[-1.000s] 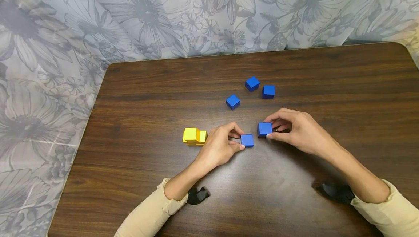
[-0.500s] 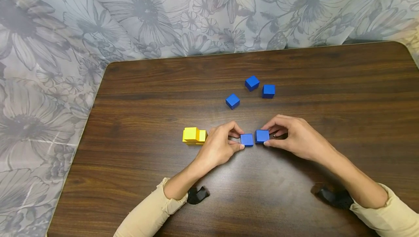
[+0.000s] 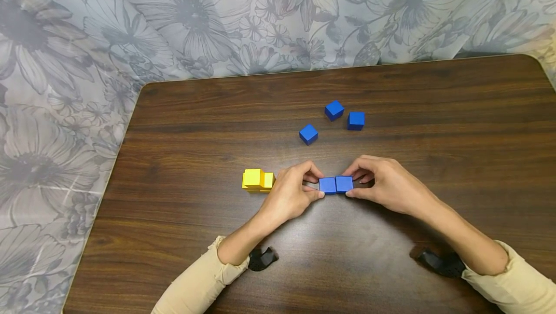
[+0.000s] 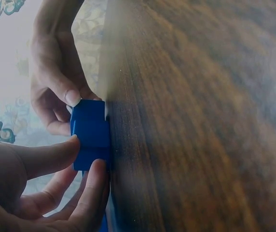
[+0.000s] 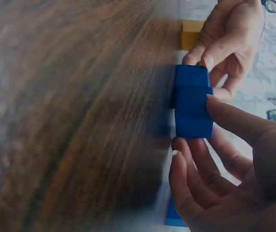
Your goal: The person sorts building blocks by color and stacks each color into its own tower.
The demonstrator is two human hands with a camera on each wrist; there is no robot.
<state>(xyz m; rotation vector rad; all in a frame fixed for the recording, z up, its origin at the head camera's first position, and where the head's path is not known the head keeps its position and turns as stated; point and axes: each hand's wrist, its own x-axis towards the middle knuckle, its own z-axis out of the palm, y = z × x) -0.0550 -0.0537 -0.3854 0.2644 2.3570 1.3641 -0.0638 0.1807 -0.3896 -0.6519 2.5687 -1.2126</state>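
Pinching the left blue block, left hand gripping, right hand gripping the right blue block, both touching on the table, yellow blocks sitting just beside the left hand, three loose cubes lying beyond.

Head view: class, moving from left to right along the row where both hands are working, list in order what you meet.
Yellow blocks → left hand → first held blue block → second held blue block → right hand.
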